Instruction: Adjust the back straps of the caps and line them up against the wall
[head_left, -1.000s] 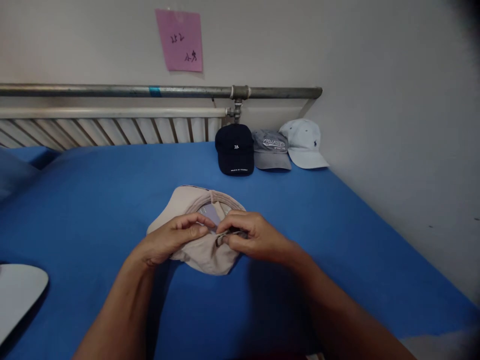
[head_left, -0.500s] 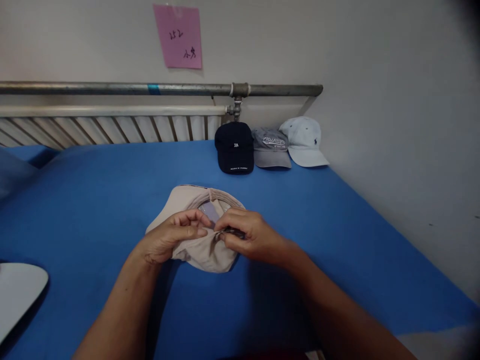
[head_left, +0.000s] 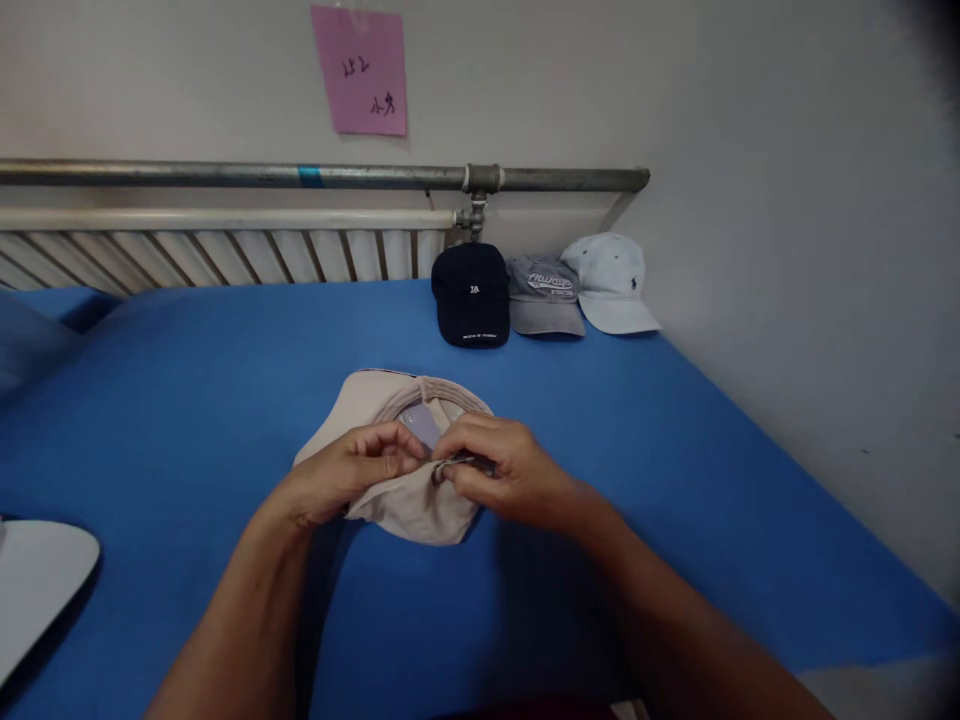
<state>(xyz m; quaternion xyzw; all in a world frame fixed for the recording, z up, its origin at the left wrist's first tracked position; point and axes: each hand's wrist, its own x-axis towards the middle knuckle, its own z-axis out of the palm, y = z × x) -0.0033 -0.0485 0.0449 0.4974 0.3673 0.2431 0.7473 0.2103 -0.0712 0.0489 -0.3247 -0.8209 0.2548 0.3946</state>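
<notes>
Pinching the beige cap (head_left: 416, 512) by its rim, the nearly closed right hand (head_left: 514, 465) faces the left hand (head_left: 341, 472), which holds it loosely curled.

Black cap (head_left: 471, 295), small white emblem, white lettering along brim. Grey cap (head_left: 546, 296), white script across front, just beside it. Pale cap (head_left: 611, 284), small dark emblem, at the row's right end; all three brims face the camera. Blue cover (head_left: 187, 380) beneath. White object (head_left: 45, 580), rounded corner, cut off at left. Metal pipe (head_left: 210, 174), blue band, above white radiator (head_left: 247, 258). Pink paper (head_left: 360, 70), handwritten, on pale wall (head_left: 787, 200).
</notes>
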